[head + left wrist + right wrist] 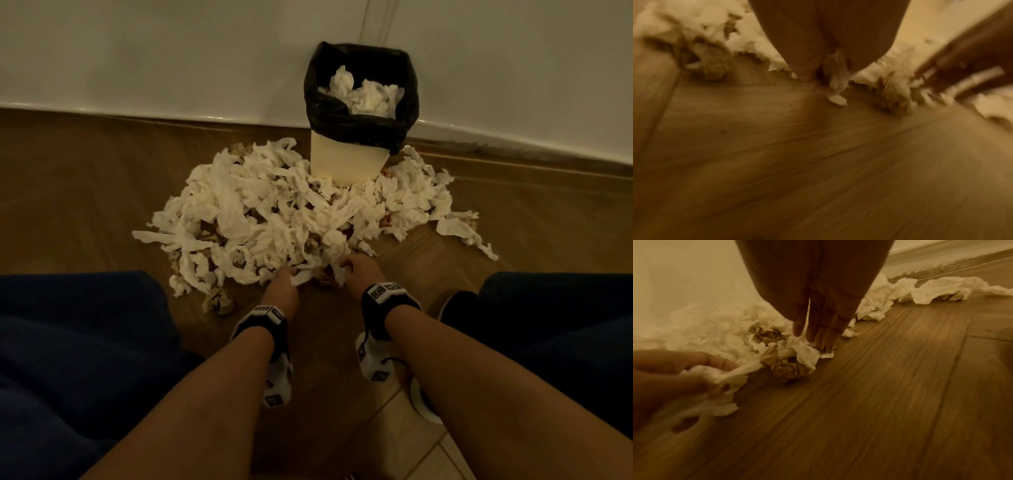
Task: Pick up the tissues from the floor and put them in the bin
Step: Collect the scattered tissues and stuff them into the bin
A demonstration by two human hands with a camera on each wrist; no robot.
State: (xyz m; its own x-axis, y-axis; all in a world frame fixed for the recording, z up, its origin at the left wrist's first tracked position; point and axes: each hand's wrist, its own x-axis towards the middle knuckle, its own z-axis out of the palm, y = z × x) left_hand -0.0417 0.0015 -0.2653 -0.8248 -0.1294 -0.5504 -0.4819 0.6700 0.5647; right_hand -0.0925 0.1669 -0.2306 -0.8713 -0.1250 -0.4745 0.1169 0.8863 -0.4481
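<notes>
Fig.: heap of crumpled white paper tissues on wood floor, 6 o'clock of white bin w/ black liner. Light, soft, tear-prone; prob. best taken bunched. Left hand pinches a strand; right hand, fingers straight, touches wad.

The head camera is looking down and forward at the floor, tissues and far bin. Both wrist cameras are skimming low, very near the floor, sharing the pile's near edge with it.
</notes>
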